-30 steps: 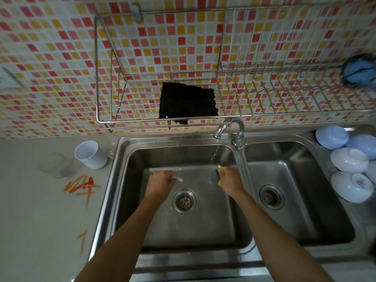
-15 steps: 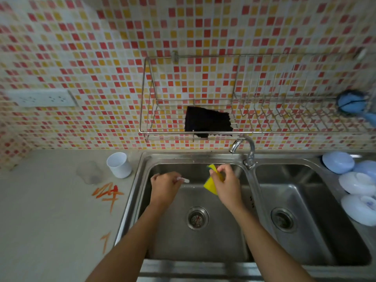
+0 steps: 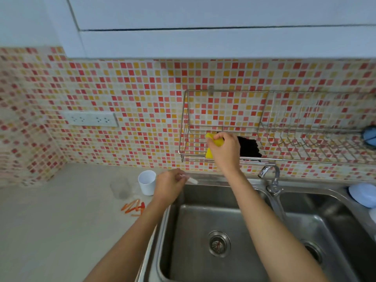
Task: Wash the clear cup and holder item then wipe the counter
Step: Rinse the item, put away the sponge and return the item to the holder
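Right hand [image 3: 223,148]: raised to the wire rack [image 3: 264,127] on the tiled wall, fingers curled round a yellow sponge [image 3: 211,146]. The sponge sits at the rack's left end, just left of a black cloth [image 3: 249,148] that hangs over the rack's front rail.

Left hand [image 3: 169,185]: above the sink's far left corner, fingers closed in a pinch on a small pale stick-like item [image 3: 192,180] whose tip pokes out to the right (too small for me to say what it is).

Clear cup [image 3: 121,188]: upright on the counter [image 3: 61,220], left of the sink, faint against the pale surface. It stands apart from both my hands.

White cup [image 3: 147,182]: upright, just right of the clear cup and just left of my left hand; whether my hand touches it I cannot tell.

Orange marks [image 3: 134,207]: streaks on the counter, near side of the two cups.

Double sink [image 3: 223,196]: stainless steel. The left basin's drain strainer [image 3: 219,243] lies between my forearms; the right basin runs off the right edge.

Tap [image 3: 271,178]: on the divider between the basins, spout turned left.

Pale blue bowl [image 3: 364,195]: upside down at the far right rim of the sink, partly cut off.

Blue round item [image 3: 370,136]: at the rack's right end, half out of view.

Socket strip [image 3: 91,119]: white, on the tiled wall [image 3: 132,98], well left of the rack.
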A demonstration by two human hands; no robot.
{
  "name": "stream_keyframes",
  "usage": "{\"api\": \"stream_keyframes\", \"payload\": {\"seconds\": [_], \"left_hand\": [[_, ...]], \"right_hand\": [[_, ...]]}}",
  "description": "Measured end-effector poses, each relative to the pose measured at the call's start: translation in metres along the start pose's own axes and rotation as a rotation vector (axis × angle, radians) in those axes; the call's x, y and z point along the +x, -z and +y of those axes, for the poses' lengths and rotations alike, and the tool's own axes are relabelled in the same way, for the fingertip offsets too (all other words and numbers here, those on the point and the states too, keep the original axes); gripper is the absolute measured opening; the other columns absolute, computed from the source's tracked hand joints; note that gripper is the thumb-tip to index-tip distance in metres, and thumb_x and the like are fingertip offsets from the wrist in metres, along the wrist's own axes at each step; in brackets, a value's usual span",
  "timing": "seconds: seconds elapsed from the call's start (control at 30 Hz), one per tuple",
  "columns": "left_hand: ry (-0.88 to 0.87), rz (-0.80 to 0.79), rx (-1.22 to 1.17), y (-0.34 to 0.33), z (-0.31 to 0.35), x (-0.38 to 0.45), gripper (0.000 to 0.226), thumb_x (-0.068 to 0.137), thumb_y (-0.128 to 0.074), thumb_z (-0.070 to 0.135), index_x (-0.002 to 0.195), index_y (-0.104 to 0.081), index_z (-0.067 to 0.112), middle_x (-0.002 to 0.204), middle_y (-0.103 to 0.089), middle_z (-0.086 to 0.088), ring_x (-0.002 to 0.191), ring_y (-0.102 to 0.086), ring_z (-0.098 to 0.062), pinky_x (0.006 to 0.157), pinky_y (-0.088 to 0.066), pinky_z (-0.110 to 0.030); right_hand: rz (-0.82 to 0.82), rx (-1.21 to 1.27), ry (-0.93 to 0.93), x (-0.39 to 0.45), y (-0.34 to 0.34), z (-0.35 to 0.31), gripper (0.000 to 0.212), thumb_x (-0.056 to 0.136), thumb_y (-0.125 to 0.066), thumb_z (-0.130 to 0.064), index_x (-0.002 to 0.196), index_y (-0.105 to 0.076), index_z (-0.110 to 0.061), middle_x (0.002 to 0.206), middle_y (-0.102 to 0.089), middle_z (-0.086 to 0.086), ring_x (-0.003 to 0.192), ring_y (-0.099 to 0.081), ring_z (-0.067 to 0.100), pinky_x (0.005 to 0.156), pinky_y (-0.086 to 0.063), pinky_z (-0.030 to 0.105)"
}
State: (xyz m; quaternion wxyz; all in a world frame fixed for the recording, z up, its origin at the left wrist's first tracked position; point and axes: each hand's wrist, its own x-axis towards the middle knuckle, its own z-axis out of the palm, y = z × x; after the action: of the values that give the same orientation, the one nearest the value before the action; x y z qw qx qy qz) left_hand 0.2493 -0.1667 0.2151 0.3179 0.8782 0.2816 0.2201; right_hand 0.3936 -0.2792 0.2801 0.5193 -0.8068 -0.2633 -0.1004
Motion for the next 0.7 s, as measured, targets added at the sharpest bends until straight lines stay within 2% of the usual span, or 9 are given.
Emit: {"api": "stream_keyframes", "payload": {"seconds": [0.13,0.27,0.43,0.5,0.53,0.6,0.63,0.67,0.7], "left_hand": [[0.033,0.002,-0.060,0.013,-0.013,0.003,0.016,0.090,-0.065,0.028,0.101,-0.071,0.017,0.092,-0.073,0.003,0.079,-0.063,-0.006,0.077,-0.051,-0.022],[0.051,-0.006,-0.104,0.022,-0.029,0.005,0.018,0.091,-0.064,0.028,0.102,-0.072,0.016,0.084,-0.069,0.007,0.077,-0.062,-0.004,0.075,-0.050,-0.020],[0.077,-0.004,-0.129,0.029,-0.049,0.010,0.016,0.090,-0.066,0.027,0.100,-0.073,0.017,0.079,-0.065,0.014,0.076,-0.062,-0.001,0.070,-0.046,-0.011],[0.089,-0.010,-0.137,0.030,-0.057,0.012,0.016,0.090,-0.066,0.027,0.101,-0.072,0.018,0.079,-0.065,0.015,0.076,-0.062,-0.001,0.068,-0.045,-0.009],[0.095,-0.014,-0.141,0.031,-0.060,0.012,0.016,0.090,-0.066,0.028,0.101,-0.072,0.018,0.080,-0.065,0.015,0.076,-0.063,0.000,0.067,-0.045,-0.008],[0.099,-0.020,-0.145,0.030,-0.065,0.014,0.018,0.090,-0.066,0.028,0.103,-0.073,0.017,0.081,-0.066,0.014,0.077,-0.063,0.000,0.067,-0.045,-0.008],[0.100,-0.021,-0.144,0.029,-0.067,0.015,0.018,0.090,-0.066,0.029,0.103,-0.073,0.017,0.081,-0.067,0.013,0.077,-0.063,0.000,0.067,-0.045,-0.008],[0.101,-0.020,-0.144,0.029,-0.069,0.016,0.019,0.090,-0.066,0.029,0.103,-0.073,0.017,0.082,-0.067,0.013,0.077,-0.063,0.000,0.067,-0.044,-0.008],[0.098,-0.020,-0.145,0.029,-0.070,0.016,0.019,0.090,-0.067,0.029,0.103,-0.073,0.017,0.082,-0.067,0.013,0.077,-0.063,0.000,0.068,-0.044,-0.008]], "right_hand": [[-0.132,-0.082,-0.081,0.024,-0.025,-0.004,0.026,0.090,-0.066,-0.033,0.101,-0.066,-0.010,0.130,-0.052,0.010,0.126,-0.044,0.021,0.082,-0.026,0.016],[-0.292,-0.182,-0.157,0.048,-0.051,0.004,0.030,0.093,-0.062,-0.035,0.105,-0.068,-0.008,0.137,-0.047,0.012,0.124,-0.046,0.024,0.087,-0.031,0.022],[-0.451,-0.306,-0.139,0.059,-0.064,0.009,0.035,0.095,-0.059,-0.025,0.106,-0.065,0.008,0.122,-0.056,0.020,0.123,-0.045,0.030,0.098,-0.037,0.033],[-0.439,-0.350,-0.141,0.060,-0.068,0.010,0.027,0.096,-0.059,-0.022,0.099,-0.063,0.005,0.119,-0.055,0.021,0.122,-0.045,0.031,0.100,-0.037,0.035],[-0.422,-0.375,-0.147,0.060,-0.070,0.010,0.022,0.095,-0.059,-0.024,0.088,-0.062,-0.003,0.112,-0.056,0.021,0.117,-0.048,0.031,0.100,-0.039,0.035],[-0.380,-0.425,-0.153,0.065,-0.075,0.016,0.037,0.093,-0.063,-0.030,0.064,-0.043,-0.018,0.081,-0.052,0.015,0.086,-0.057,0.028,0.090,-0.049,0.035],[-0.372,-0.442,-0.143,0.065,-0.076,0.016,0.045,0.092,-0.063,-0.031,0.059,-0.035,-0.020,0.068,-0.045,0.010,0.069,-0.054,0.024,0.074,-0.051,0.033],[-0.375,-0.451,-0.141,0.062,-0.075,0.015,0.047,0.094,-0.060,-0.033,0.057,-0.034,-0.019,0.061,-0.042,0.005,0.058,-0.049,0.020,0.058,-0.045,0.029],[-0.375,-0.461,-0.134,0.059,-0.074,0.013,0.049,0.097,-0.054,-0.035,0.056,-0.036,-0.017,0.059,-0.042,0.003,0.054,-0.046,0.017,0.051,-0.036,0.028]]}}
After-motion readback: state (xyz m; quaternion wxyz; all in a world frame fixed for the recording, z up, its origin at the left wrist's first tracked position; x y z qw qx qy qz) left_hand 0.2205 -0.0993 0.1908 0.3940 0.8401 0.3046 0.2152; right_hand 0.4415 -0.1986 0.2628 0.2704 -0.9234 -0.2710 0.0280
